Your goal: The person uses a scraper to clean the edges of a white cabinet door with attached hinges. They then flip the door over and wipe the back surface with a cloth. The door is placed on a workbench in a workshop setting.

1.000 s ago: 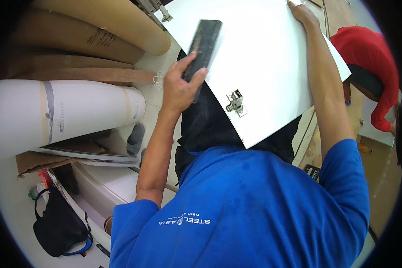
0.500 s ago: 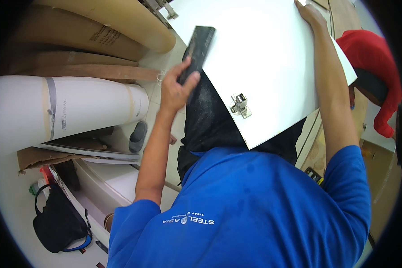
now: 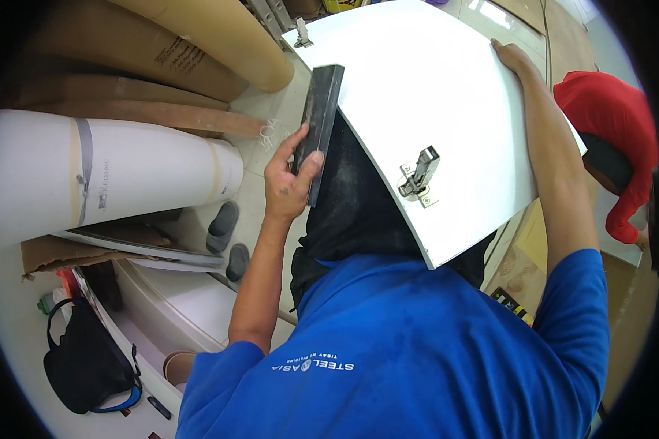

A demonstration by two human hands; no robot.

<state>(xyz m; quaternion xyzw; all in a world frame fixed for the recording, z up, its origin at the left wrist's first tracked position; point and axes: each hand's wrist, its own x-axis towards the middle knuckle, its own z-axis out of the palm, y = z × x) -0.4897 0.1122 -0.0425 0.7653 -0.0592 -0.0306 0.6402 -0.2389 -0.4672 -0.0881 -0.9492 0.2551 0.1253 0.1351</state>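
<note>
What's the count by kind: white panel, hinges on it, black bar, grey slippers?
White panel, right hand at its edge: 1
Hinges on the panel: 2
Black bar, in the left hand: 1
Grey slippers on the floor: 2
Total: 6

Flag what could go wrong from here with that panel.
1. Slip: the white panel lies over the black trousers, right hand at its right edge; it might slide or pivot.
2. Knock: the left hand holds a black bar by the left edge; a stray stroke could hit the raised concealed hinge.
3. Bump: the right corner points toward the co-worker in red; a swing might reach them, though the gap is unclear.
</note>
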